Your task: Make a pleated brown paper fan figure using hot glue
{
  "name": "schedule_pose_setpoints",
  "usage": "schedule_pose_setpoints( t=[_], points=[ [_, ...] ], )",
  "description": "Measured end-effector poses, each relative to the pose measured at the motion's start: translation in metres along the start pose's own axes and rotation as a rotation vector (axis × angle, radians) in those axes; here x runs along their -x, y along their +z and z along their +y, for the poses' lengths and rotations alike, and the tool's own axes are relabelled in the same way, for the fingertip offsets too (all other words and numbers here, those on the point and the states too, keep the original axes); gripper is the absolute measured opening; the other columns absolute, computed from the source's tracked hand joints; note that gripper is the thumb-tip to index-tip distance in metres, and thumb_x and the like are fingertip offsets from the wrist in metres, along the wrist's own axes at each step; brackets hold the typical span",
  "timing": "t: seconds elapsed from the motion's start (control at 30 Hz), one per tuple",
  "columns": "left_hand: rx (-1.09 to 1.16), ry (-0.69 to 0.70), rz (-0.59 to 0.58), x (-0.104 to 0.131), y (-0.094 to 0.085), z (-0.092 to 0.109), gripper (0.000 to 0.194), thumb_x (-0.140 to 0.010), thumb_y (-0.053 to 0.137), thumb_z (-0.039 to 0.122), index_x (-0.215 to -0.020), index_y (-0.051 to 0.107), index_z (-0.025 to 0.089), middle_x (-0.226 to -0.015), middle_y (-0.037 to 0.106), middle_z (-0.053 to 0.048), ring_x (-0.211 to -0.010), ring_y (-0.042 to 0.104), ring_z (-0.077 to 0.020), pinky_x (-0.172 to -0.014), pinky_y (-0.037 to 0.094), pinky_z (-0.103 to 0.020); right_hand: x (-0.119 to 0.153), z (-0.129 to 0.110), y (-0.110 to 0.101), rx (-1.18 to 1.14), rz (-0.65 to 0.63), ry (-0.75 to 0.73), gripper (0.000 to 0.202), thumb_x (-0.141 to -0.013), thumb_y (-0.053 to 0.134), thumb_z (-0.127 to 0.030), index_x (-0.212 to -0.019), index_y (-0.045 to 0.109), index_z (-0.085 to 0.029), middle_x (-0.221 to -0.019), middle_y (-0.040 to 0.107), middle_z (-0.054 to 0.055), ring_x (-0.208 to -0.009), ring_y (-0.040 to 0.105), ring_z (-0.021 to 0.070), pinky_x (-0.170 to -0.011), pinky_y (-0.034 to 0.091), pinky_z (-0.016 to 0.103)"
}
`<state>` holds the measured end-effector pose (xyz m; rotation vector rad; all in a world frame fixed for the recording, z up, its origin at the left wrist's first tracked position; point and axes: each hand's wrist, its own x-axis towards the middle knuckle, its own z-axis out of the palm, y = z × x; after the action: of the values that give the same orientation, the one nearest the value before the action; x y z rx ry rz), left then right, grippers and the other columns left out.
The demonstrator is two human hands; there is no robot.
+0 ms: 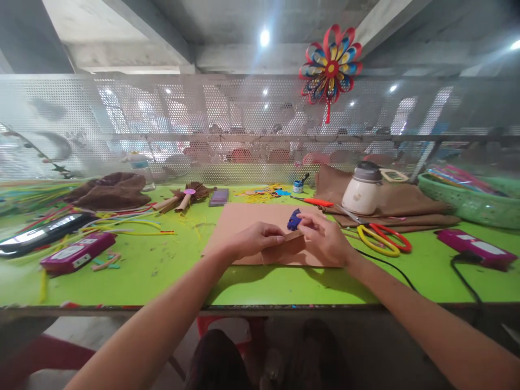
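Observation:
A flat tan sheet (235, 214) lies on the green table in front of me. Above its near edge, my left hand (258, 239) is closed on the left end of a folded brown strip (286, 248), which looks like paper or felt. My right hand (327, 238) pinches the strip's other end, its fingertips close together. A small dark blue object (293, 219) sits just behind the strip, beside my right fingertips. Whether those fingers touch it, I cannot tell, and its kind is unclear.
Yellow- and red-handled scissors (377, 239), a cream bottle (361, 189) and brown cloth (406, 197) are at right, with a green basket (459, 203) beyond. Purple boxes (79, 253) lie at both sides. A black cable (390, 267) crosses the right. Pipe cleaners (134, 225) lie left.

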<state>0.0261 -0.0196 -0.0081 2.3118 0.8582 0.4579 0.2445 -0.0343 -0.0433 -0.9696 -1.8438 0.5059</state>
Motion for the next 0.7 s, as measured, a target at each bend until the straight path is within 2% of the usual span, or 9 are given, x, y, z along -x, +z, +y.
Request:
schedule_pose_setpoints(
  t=[0.07, 0.1, 0.2, 0.4, 0.53, 0.7],
  points=[
    [-0.023, 0.041, 0.004, 0.0, 0.001, 0.006, 0.034, -0.086, 0.043, 0.04, -0.096, 0.065, 0.017, -0.088, 0.066, -0.003, -0.078, 0.055, -0.0143, -0.069, 0.039, -0.024, -0.003, 0.001, -0.003, -0.13, -0.098, 0.181, 0.039, -0.084, 0.046, -0.046, -0.099, 0.062, -0.014, -0.078, 0.063, 0.006, -0.064, 0.058, 0.0163, -0.06, 0.048, 0.03],
    [-0.033, 0.055, 0.011, 0.0, 0.002, 0.009, 0.033, -0.086, 0.043, 0.039, -0.097, 0.065, 0.017, -0.089, 0.066, -0.003, -0.078, 0.055, -0.0143, -0.069, 0.04, -0.024, -0.004, 0.0, -0.005, -0.175, -0.166, 0.225, 0.043, -0.084, 0.045, -0.05, -0.093, 0.064, -0.013, -0.073, 0.063, 0.005, -0.062, 0.057, 0.0157, -0.058, 0.047, 0.029],
    [-0.068, 0.081, 0.055, 0.0, 0.006, 0.016, 0.03, -0.087, 0.043, 0.035, -0.098, 0.064, 0.017, -0.09, 0.066, -0.003, -0.079, 0.055, -0.0141, -0.07, 0.04, -0.024, -0.004, -0.004, -0.007, -0.22, -0.275, 0.223, 0.043, -0.081, 0.049, -0.053, -0.077, 0.065, -0.013, -0.068, 0.063, 0.004, -0.064, 0.057, 0.0156, -0.059, 0.046, 0.027],
    [-0.181, 0.073, 0.155, 0.002, 0.011, 0.015, 0.028, -0.088, 0.043, 0.036, -0.098, 0.063, 0.019, -0.088, 0.067, -0.002, -0.076, 0.056, -0.014, -0.068, 0.04, -0.025, -0.002, -0.005, -0.005, -0.151, -0.168, 0.187, 0.032, -0.075, 0.061, -0.044, -0.08, 0.068, -0.013, -0.074, 0.066, 0.005, -0.069, 0.056, 0.0154, -0.066, 0.044, 0.028],
    [-0.202, 0.094, 0.17, 0.002, 0.011, 0.011, 0.029, -0.088, 0.044, 0.037, -0.101, 0.063, 0.019, -0.09, 0.067, -0.003, -0.075, 0.057, -0.0136, -0.067, 0.04, -0.025, -0.002, -0.004, -0.004, -0.136, -0.124, 0.152, 0.03, -0.072, 0.064, -0.043, -0.081, 0.069, -0.014, -0.077, 0.067, 0.005, -0.072, 0.059, 0.0173, -0.069, 0.046, 0.029],
    [-0.194, 0.119, 0.17, 0.002, 0.012, 0.011, 0.033, -0.087, 0.045, 0.042, -0.102, 0.063, 0.02, -0.09, 0.068, -0.003, -0.074, 0.058, -0.0125, -0.065, 0.04, -0.023, -0.003, -0.005, -0.006, -0.183, -0.181, 0.13, 0.034, -0.072, 0.063, -0.043, -0.09, 0.07, -0.015, -0.088, 0.069, 0.008, -0.083, 0.061, 0.0208, -0.077, 0.047, 0.033]
  ],
)
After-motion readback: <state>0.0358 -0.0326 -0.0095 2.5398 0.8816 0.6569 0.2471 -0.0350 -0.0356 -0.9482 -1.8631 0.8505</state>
